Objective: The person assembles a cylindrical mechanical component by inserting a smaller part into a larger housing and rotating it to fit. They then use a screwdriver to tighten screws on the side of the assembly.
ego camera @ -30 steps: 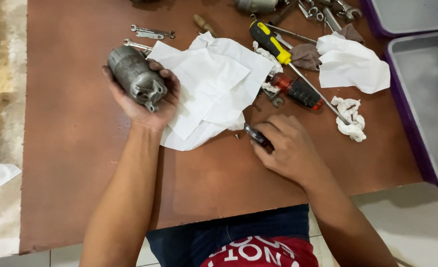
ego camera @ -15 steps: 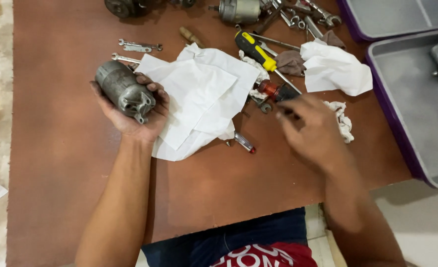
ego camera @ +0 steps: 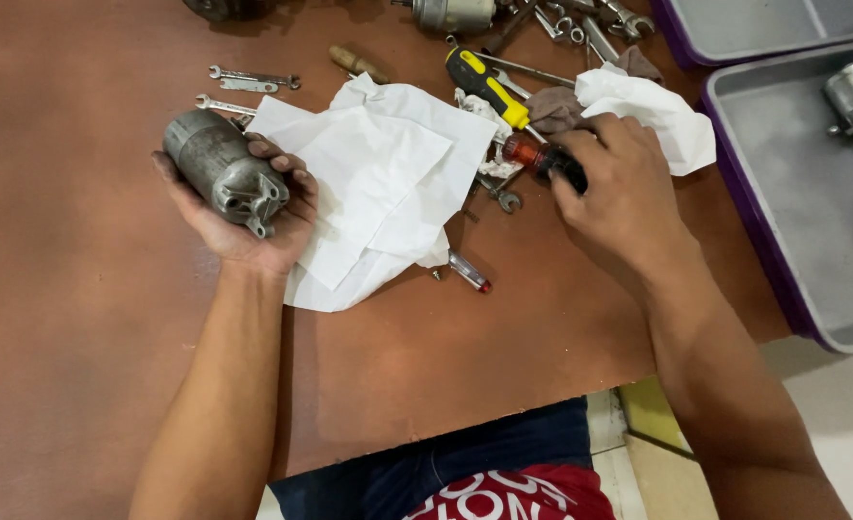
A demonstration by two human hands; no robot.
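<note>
On the left of the brown desk [ego camera: 108,318] I have my left hand [ego camera: 243,217] palm up, its fingers [ego camera: 287,173] curled closed around a grey metal motor housing [ego camera: 216,169], a dirty cylinder with a cast end piece facing me; it lies in the palm just beside a spread white paper towel [ego camera: 378,183]. To the right my right hand [ego camera: 619,197] is down on a screwdriver with a red and black handle [ego camera: 537,159], the fingers bent over the handle and touching it, though I cannot tell whether they have fully closed on it or lifted it off the desk. As far as I can judge, the housing is picked up and ready in one hand, while the tool is only just being taken, so any work on the part itself is not yet begun. A small red-tipped bit [ego camera: 470,272] lies near the towel's near edge. Farther off sit a yellow and black screwdriver [ego camera: 489,87], two spanners [ego camera: 253,79] at far left, a crumpled white cloth [ego camera: 657,111], and a grey tray with a purple rim [ego camera: 802,193] at the right.
</note>
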